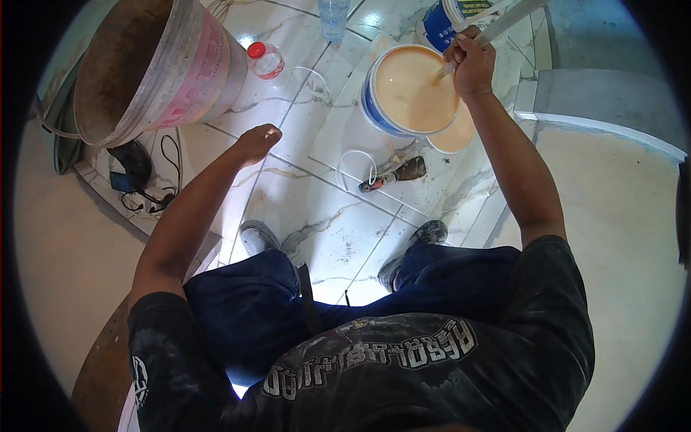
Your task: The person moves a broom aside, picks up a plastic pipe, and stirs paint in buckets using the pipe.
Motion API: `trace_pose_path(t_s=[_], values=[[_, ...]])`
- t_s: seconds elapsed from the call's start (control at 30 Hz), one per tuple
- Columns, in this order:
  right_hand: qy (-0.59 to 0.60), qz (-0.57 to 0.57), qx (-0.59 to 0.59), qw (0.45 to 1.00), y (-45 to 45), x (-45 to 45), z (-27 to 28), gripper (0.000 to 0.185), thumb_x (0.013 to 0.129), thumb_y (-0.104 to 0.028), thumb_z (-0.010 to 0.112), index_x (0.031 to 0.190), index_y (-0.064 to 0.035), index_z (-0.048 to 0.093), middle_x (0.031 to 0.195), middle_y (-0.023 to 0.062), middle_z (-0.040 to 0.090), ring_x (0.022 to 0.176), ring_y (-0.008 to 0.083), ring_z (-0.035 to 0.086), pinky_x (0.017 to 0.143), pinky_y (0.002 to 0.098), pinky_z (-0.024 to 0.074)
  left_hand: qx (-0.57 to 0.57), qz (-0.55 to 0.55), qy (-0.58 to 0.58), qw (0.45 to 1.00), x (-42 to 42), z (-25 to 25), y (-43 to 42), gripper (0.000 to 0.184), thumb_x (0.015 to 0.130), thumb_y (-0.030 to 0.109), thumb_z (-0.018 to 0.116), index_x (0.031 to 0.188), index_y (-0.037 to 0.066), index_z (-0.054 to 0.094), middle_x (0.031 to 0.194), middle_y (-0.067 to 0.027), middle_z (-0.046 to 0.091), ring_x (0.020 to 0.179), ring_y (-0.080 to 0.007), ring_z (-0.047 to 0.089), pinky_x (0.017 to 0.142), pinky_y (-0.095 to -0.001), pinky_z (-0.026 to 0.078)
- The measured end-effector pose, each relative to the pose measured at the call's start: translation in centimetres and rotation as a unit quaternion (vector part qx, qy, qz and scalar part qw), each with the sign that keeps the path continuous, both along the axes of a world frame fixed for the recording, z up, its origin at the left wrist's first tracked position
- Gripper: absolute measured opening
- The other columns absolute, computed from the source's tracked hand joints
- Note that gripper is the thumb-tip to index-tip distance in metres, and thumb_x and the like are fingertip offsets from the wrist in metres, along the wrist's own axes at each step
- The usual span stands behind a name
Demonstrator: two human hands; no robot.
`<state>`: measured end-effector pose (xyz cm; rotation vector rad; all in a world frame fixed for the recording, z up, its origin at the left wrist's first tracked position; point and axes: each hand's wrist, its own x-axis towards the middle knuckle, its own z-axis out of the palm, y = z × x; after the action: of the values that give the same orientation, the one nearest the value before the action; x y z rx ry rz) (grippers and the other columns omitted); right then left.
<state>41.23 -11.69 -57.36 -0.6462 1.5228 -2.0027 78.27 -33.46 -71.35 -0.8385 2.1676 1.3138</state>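
My right hand (471, 65) is wrapped round a pale stirring stick (507, 21), whose lower end dips into peach-coloured paint (407, 83). That paint nearly fills a white and blue bucket (369, 108) on the floor. My left hand (259, 144) hangs above the tiles to the left of the bucket, fingers curled in, with nothing visible in it. In front of the bucket lies a paintbrush (394, 175) with dark bristles, beside the bucket's thin wire handle (338, 169). A peach-smeared lid (453, 137) shows partly beneath the bucket's right side.
A large dirty bucket (216, 79) leans at upper left, near a red-capped bottle (266, 61). Behind stand a clear water bottle (333, 18) and another blue paint bucket (435, 27). Dark cables (169, 191) and a phone (121, 181) lie at left. A raised ledge (604, 122) runs at right.
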Motion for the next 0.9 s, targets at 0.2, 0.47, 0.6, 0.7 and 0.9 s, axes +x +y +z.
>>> trace_pose_path(t_s=[0.2,0.47,0.6,0.7,0.9], values=[[-0.002,-0.054,-0.028,0.998,-3.0,0.2,-0.6,0.02,0.08,-0.007,0.051,0.064,-0.0097,0.04,0.053,-0.001,0.035,0.045,0.0095,0.032,0.047,0.0268,0.0316,0.008,0.004,-0.006,1.0,0.1,0.1,1.3,0.034,0.092,0.031,0.049,0.112,0.005,0.057,0.099,-0.0084,0.06,0.08,-0.0172,0.057,0.075,-0.0325,0.048],[-0.011,0.035,-0.069,0.997,-4.3,3.1,-1.1,0.015,0.078,-0.007,0.051,0.065,-0.0077,0.043,0.054,0.0002,0.038,0.048,0.0104,0.034,0.051,0.0274,0.0345,-0.016,-0.028,-0.025,0.999,-0.1,0.7,2.3,0.037,0.092,0.036,0.048,0.112,0.006,0.057,0.104,-0.0111,0.062,0.09,-0.0206,0.059,0.081,-0.0346,0.047],[-0.032,0.081,-0.052,0.995,-3.1,4.8,-1.3,0.013,0.079,-0.009,0.05,0.067,-0.0076,0.044,0.057,0.002,0.04,0.05,0.0115,0.035,0.055,0.0275,0.0352,-0.044,-0.053,-0.019,0.997,-0.3,0.8,1.7,0.04,0.093,0.039,0.047,0.113,0.006,0.057,0.108,-0.0131,0.062,0.098,-0.0239,0.058,0.086,-0.0356,0.045],[-0.037,0.115,-0.044,0.992,-1.4,5.6,-1.3,0.014,0.079,-0.011,0.05,0.068,-0.0079,0.042,0.057,0.0024,0.039,0.05,0.0118,0.035,0.056,0.028,0.0351,-0.04,-0.064,-0.015,0.997,-0.5,0.9,1.3,0.041,0.092,0.039,0.045,0.113,0.006,0.057,0.109,-0.0152,0.061,0.104,-0.0286,0.057,0.09,-0.0372,0.044],[-0.053,0.159,-0.014,0.986,1.0,5.8,-0.9,0.018,0.08,-0.012,0.05,0.068,-0.0092,0.036,0.056,0.001,0.035,0.049,0.0104,0.03,0.054,0.0273,0.0332,-0.052,-0.045,-0.008,0.998,-0.6,0.7,0.2,0.039,0.093,0.037,0.046,0.112,0.005,0.057,0.107,-0.0135,0.062,0.1,-0.0249,0.058,0.088,-0.0357,0.044]])
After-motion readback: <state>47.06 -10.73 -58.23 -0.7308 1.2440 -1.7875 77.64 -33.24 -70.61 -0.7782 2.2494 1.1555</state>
